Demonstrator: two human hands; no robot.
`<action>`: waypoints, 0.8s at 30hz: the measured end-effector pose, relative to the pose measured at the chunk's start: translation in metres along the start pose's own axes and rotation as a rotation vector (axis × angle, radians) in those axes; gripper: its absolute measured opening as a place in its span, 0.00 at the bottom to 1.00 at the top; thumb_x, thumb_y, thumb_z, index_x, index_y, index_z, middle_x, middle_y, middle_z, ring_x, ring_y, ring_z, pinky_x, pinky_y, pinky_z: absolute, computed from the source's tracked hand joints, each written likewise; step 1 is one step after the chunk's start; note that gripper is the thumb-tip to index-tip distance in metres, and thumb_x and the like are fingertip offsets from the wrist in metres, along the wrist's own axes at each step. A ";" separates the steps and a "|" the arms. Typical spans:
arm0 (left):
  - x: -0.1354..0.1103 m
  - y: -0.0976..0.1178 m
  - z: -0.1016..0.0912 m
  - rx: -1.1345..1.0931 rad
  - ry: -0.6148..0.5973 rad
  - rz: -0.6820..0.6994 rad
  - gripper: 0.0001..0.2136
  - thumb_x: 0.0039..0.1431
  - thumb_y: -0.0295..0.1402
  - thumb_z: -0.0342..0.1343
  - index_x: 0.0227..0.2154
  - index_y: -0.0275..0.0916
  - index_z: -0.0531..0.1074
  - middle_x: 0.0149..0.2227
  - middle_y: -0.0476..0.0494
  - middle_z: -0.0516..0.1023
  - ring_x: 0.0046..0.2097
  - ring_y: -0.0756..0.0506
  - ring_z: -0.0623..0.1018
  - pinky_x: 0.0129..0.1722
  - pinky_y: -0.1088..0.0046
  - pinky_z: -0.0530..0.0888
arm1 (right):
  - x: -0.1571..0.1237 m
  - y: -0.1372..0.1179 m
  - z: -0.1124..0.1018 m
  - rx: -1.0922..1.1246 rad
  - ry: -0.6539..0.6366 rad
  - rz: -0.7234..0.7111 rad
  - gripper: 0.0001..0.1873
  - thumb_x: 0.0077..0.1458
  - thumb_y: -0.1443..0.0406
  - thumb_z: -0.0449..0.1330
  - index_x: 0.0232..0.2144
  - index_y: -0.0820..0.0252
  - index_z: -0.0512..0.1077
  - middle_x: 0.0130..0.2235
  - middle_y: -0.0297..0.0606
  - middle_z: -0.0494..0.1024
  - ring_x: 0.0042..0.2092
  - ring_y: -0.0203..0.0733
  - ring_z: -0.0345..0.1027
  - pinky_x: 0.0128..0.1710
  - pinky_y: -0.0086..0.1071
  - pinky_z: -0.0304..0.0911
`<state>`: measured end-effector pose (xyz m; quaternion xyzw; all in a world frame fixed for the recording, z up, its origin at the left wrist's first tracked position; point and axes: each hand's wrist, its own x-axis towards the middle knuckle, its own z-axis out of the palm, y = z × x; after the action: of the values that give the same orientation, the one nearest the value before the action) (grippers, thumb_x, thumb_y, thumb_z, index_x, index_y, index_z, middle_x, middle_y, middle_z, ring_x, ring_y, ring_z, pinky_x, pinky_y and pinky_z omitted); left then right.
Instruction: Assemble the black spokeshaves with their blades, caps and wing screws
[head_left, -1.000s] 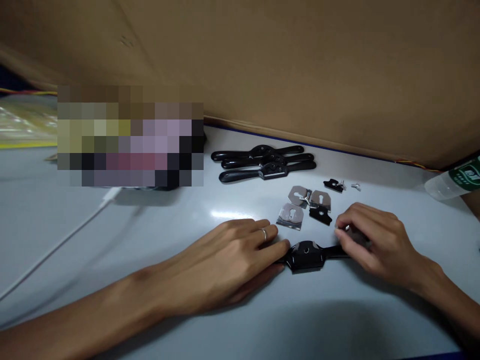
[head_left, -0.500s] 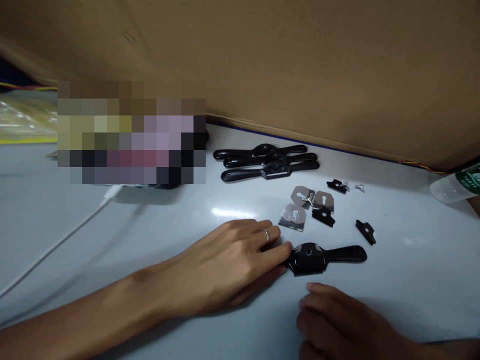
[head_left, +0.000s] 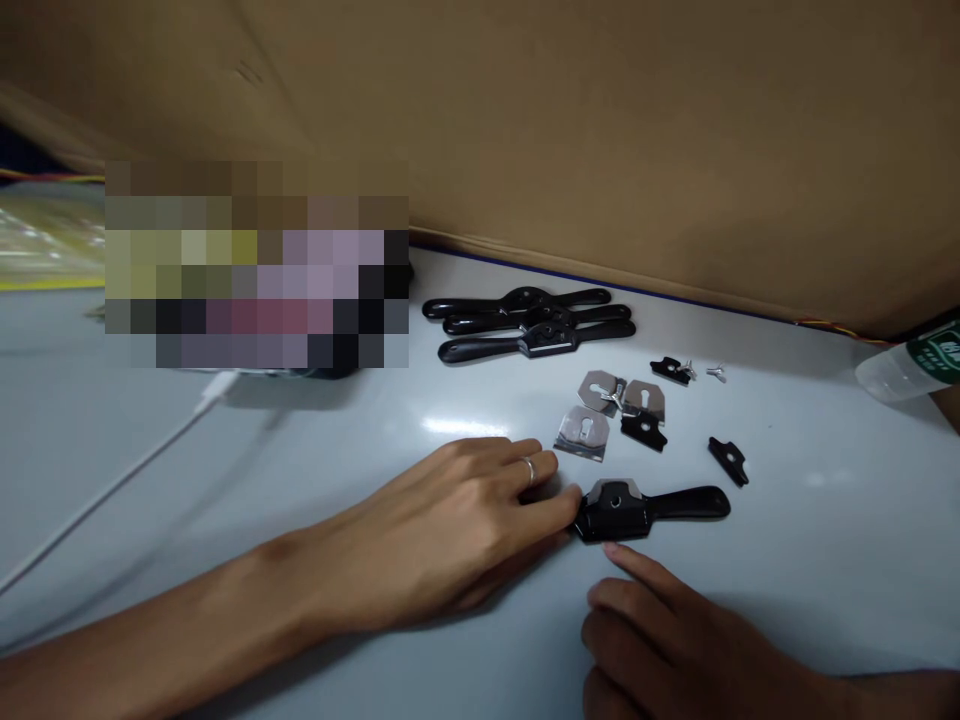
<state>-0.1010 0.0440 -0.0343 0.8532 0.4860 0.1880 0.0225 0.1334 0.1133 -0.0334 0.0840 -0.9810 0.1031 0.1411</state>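
A black spokeshave (head_left: 615, 512) lies on the table, a metal blade (head_left: 634, 488) showing past the upper edge of its black clamping plate. My left hand (head_left: 487, 520), with a ring on one finger, is closed round its left handle. The extended index finger of my right hand (head_left: 675, 620) touches the spokeshave's near edge; its other fingers are curled and hold nothing visible. Just beyond lie loose metal blades (head_left: 583, 430), a black clamping plate (head_left: 643, 430) and a wing screw (head_left: 615, 398). Another black plate (head_left: 727, 460) is farther right.
Three black spokeshave bodies (head_left: 551, 340) lie side by side near the cardboard wall (head_left: 600, 130). Another black plate (head_left: 670, 371) and small screws (head_left: 716, 372) are close by. A plastic bottle (head_left: 907, 368) lies at right. A white cable (head_left: 112, 490) crosses the left side, near a blurred-out area.
My right index finger has moved up to the spokeshave's near edge. The blade has slid away from me, so more of it shows beyond the plate. My left hand stays on the handle.
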 end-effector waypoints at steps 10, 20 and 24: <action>0.000 -0.001 0.001 0.031 0.005 0.019 0.12 0.67 0.24 0.47 0.46 0.36 0.73 0.30 0.47 0.71 0.29 0.45 0.69 0.27 0.67 0.65 | 0.008 0.024 -0.041 0.411 0.208 0.649 0.09 0.66 0.68 0.51 0.32 0.56 0.66 0.25 0.27 0.69 0.25 0.31 0.62 0.24 0.25 0.57; -0.002 0.000 0.002 0.050 0.022 0.063 0.11 0.62 0.21 0.51 0.45 0.35 0.72 0.32 0.46 0.72 0.30 0.46 0.70 0.27 0.67 0.66 | 0.010 0.054 -0.037 1.019 0.148 0.947 0.10 0.62 0.60 0.60 0.35 0.61 0.77 0.24 0.30 0.71 0.26 0.32 0.64 0.27 0.27 0.62; -0.003 0.002 0.002 0.051 0.014 0.078 0.11 0.64 0.23 0.51 0.47 0.34 0.72 0.33 0.45 0.73 0.31 0.46 0.71 0.28 0.67 0.67 | 0.008 0.058 -0.039 1.226 0.137 0.992 0.12 0.63 0.59 0.60 0.40 0.60 0.80 0.24 0.30 0.70 0.27 0.32 0.64 0.29 0.28 0.63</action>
<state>-0.1003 0.0408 -0.0369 0.8704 0.4573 0.1820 -0.0100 0.1251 0.1769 -0.0048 -0.3069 -0.6615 0.6810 0.0673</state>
